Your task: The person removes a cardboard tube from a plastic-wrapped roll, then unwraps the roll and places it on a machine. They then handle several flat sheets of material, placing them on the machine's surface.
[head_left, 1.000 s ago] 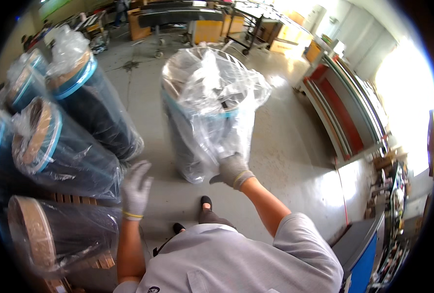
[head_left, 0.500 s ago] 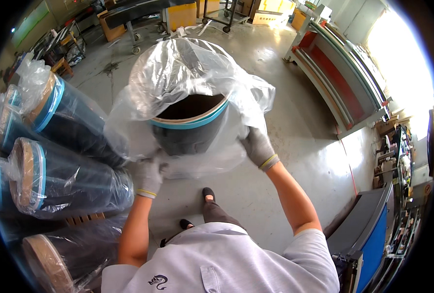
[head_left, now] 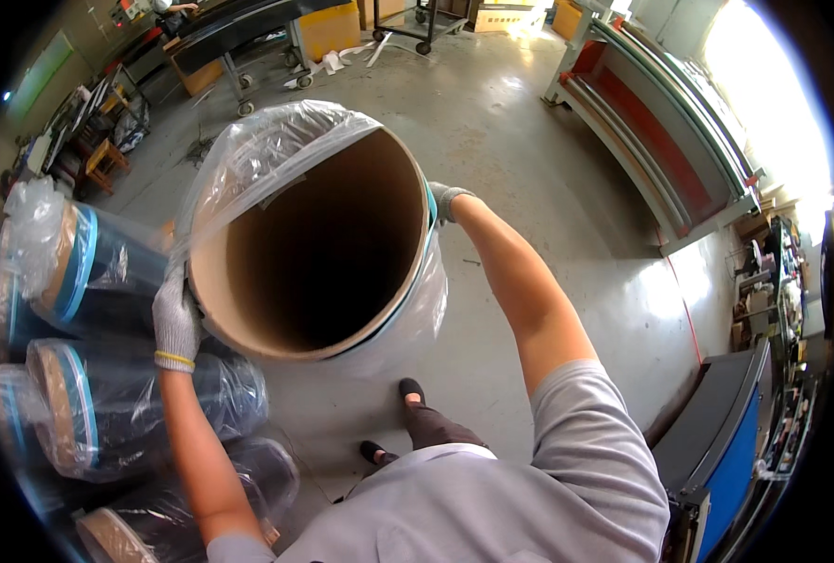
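A large cardboard-cored roll stands upright in front of me, its wide hollow mouth tilted up toward me. Blue edging and a dark outer layer show at its right side. A clear plastic bag wraps it, drawn over the far left part of the rim and hanging loose down the near right side. My left hand, in a grey knit glove, is closed on the bag's edge against the roll's left side. My gloved right hand touches the roll's right side below the rim; its fingers are mostly hidden.
Several plastic-wrapped rolls lie stacked close on my left. A long machine with red panels stands at the far right, a grey and blue unit at near right. Wheeled tables and a small wooden stool are at the back.
The roll's mouth has come nearer and tipped toward me, and the plastic has slid off much of its opening. My left hand moved left and my right hand moved up beside the rim.
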Demonstrator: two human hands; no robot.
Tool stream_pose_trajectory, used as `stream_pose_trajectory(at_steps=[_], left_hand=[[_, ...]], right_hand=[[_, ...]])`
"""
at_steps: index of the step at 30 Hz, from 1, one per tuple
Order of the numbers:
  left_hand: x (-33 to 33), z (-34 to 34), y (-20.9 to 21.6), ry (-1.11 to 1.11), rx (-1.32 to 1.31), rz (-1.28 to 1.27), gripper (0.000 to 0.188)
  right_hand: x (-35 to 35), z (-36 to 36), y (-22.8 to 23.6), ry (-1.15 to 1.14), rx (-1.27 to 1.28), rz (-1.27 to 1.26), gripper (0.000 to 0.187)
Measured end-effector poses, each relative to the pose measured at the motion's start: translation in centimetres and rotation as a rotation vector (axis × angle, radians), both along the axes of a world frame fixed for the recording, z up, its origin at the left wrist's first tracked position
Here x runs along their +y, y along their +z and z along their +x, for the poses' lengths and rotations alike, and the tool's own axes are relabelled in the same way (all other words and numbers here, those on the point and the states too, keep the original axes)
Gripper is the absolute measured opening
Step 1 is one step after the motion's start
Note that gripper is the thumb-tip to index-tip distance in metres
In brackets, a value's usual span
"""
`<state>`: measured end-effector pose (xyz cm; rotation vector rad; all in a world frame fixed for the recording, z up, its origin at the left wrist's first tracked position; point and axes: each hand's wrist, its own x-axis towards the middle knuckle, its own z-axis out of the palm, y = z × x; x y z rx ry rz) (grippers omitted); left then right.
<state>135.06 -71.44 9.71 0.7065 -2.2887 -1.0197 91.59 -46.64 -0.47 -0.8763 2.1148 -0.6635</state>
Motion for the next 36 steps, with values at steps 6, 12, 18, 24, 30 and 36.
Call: stream_pose_trajectory(at_steps=[6, 12, 18, 24, 30, 36], left_hand=[[0.0, -3.4, -5.2, -0.022, 0.016, -0.179, 0.040], [6.6, -2.7, -4.8, 0.073, 0.000, -0.357, 0.048], [10.2, -3.7, -3.8, 0.078, 0.022, -0.527, 0.057], [15.7, -2.6, -1.5, 0.234, 0.256, -0.773, 0.066], [18.0, -3.0, -0.9, 0.158, 0.172, -0.922, 0.043], [7.6, -6.4, 0.8, 0.222, 0.404, -0.699, 0.052]], right_hand=[[-3.1, 2.2, 7.8, 0.069, 0.424, -0.631, 0.038], [2.5, 3.8, -12.5, 0.396, 0.478, 0.126, 0.054], [15.3, 13.2, -28.4, 0.399, -0.066, 0.332, 0.049], [13.0, 15.2, -6.3, -0.374, 0.539, -0.605, 0.064], [7.4, 16.5, 12.4, 0.407, 0.898, -1.127, 0.054], [-1.4, 19.5, 15.3, 0.265, 0.837, -1.017, 0.052]])
